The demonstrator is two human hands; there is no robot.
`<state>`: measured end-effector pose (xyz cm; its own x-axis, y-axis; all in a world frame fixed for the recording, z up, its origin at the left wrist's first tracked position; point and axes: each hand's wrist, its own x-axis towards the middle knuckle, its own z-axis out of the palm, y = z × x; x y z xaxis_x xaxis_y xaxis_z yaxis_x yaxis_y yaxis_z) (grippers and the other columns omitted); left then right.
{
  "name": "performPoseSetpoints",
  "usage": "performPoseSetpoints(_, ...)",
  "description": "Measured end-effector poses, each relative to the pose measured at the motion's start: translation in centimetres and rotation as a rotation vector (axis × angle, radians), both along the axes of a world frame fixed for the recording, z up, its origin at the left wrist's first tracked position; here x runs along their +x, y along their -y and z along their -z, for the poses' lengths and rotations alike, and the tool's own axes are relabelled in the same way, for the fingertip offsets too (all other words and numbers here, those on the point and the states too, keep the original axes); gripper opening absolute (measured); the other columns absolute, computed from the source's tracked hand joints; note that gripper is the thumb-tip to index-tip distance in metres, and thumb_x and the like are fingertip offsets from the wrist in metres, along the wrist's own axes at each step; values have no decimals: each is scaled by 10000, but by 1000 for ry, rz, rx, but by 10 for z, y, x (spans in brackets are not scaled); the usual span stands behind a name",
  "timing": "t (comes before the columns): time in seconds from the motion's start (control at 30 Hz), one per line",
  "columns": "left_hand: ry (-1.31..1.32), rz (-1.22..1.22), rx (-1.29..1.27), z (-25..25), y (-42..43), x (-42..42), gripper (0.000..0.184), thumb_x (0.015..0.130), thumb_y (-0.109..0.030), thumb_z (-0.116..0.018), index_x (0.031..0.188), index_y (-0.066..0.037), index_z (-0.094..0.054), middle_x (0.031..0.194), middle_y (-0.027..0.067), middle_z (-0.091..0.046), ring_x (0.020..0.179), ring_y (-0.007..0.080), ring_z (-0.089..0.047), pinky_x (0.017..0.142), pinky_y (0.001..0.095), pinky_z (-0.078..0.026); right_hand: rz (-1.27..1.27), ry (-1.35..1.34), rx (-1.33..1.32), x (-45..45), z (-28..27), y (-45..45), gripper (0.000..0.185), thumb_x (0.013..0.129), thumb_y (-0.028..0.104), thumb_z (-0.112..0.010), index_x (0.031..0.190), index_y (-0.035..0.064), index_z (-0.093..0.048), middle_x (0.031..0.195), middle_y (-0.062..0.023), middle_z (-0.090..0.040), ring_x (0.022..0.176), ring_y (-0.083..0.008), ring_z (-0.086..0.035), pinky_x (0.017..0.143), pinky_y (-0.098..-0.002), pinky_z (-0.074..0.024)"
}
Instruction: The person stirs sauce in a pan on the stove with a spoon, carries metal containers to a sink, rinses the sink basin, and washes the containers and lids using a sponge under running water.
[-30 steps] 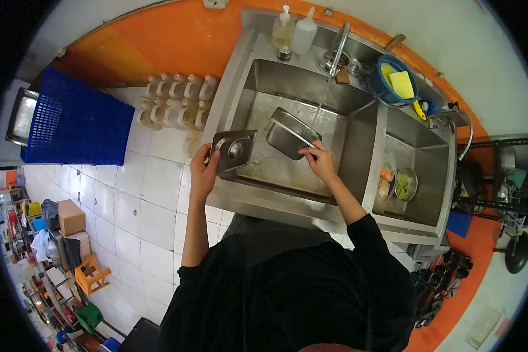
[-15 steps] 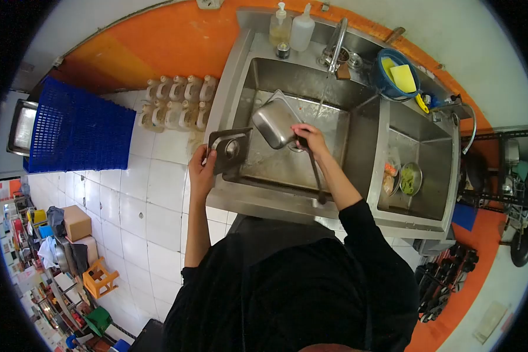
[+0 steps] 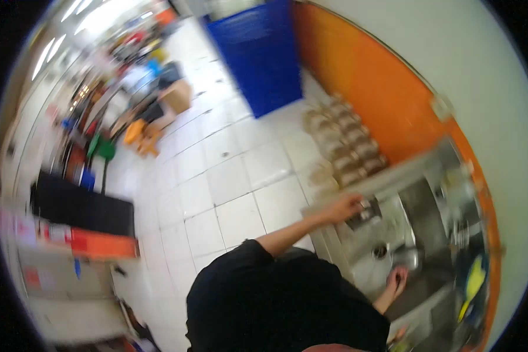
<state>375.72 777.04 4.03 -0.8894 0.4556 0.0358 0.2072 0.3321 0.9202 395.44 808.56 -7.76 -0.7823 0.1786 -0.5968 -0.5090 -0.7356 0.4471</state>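
My left hand (image 3: 351,206) is closed on the edge of a square steel lid (image 3: 368,213), which it holds over the near left side of the sink (image 3: 419,205). Farther right, my right hand (image 3: 398,279) is closed at the rim of a small steel food pan (image 3: 409,257) inside the basin. Something dark shows at its fingers, too blurred to name. A round drain (image 3: 379,251) lies between the two hands. Motion smears the whole view.
Several plastic jugs (image 3: 346,141) stand on the floor beside the sink, near a tall blue crate (image 3: 258,58). An orange stool (image 3: 142,138) and a cardboard box (image 3: 176,97) are farther off. A yellow sponge (image 3: 475,278) sits beyond the basin.
My view has swung left toward the room, so the sink now appears at lower right. Both hands stay at the sink with the lid and the pan.
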Motion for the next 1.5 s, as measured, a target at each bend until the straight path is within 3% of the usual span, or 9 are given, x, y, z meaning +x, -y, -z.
performPoseSetpoints(0.17, 63, 17, 60, -30, 12, 7, 239, 840, -192, -542, 987, -3, -539, 923, 135, -552, 843, 265, -529, 742, 369, -424, -168, 137, 237, -1, -13, -33, 41, 830, 58, -546, 800, 59, -518, 647, -29, -439, 520, -138, -380, 485, -280, -354)
performPoseSetpoints(0.37, -6, 118, 33, -31, 1, 16, 257, 838, -212, -552, 1016, -26, -546, 939, 142, -564, 869, 264, -541, 751, 369, -432, -773, 780, 2551, -39, -24, -41, 64, 777, 68, -600, 824, 47, -640, 677, -54, -531, 637, -194, -544, 565, -307, -449)
performPoseSetpoints(0.5, 118, 71, 35, -26, 5, 18, 217, 826, -212, -572, 963, -43, -577, 923, 127, -587, 856, 228, -550, 747, 361, -441, -941, 1290, 3027, -35, -93, -1, 196, 744, 81, -586, 926, 49, -651, 998, -180, -588, 896, -320, -574, 802, -385, -458)
performPoseSetpoints(0.63, 141, -19, 135, -1, 19, 17, 217, 829, -172, -562, 950, 9, -556, 796, 111, -590, 735, 178, -538, 625, 332, -442, -944, 1006, 3022, -15, -105, 7, 171, 727, 87, -585, 855, 157, -675, 993, -105, -566, 802, -313, -587, 716, -379, -490)
performPoseSetpoints(0.77, 208, -11, 116, -8, 20, 22, 190, 850, -130, -524, 981, 5, -552, 828, 29, -571, 762, 105, -498, 712, 232, -398, -921, 1293, 3034, -10, -86, 3, 229, 700, 43, -554, 879, 131, -666, 863, -121, -508, 653, -300, -590, 603, -400, -502)
performPoseSetpoints(0.87, 170, 57, 67, -15, 15, 23, 177, 851, -109, -505, 979, 6, -542, 815, 20, -562, 759, 100, -487, 702, 234, -397, -728, 908, 3158, 5, -86, 13, 262, 686, 34, -586, 903, 156, -667, 854, -100, -501, 639, -303, -586, 585, -399, -503)
performPoseSetpoints(1.1, -146, 251, -38, -18, -14, 16, 91, 761, -75, -505, 793, -19, -570, 640, 99, -543, 588, 223, -523, 565, 289, -402, -517, 1039, 3166, 9, -58, 9, 268, 652, 42, -628, 892, 151, -673, 878, -68, -514, 624, -244, -575, 564, -346, -503)
performPoseSetpoints(1.3, -519, 702, -527, -42, -95, 3, 364, 812, -337, -502, 1108, -129, -531, 561, 114, -560, 505, 322, -559, 505, 387, -449, -572, 1092, 3178, 13, -62, -7, 250, 616, 35, -632, 842, 135, -672, 902, -67, -527, 622, -247, -557, 585, -344, -489)
performPoseSetpoints(1.5, -712, 835, -624, -5, -185, 26, 334, 776, -211, -523, 1074, -61, -525, 583, 123, -579, 547, 295, -593, 499, 391, -473, -419, 900, 3327, 32, -75, -21, 215, 584, 67, -635, 780, 154, -653, 973, -63, -545, 698, -230, -561, 639, -355, -477)
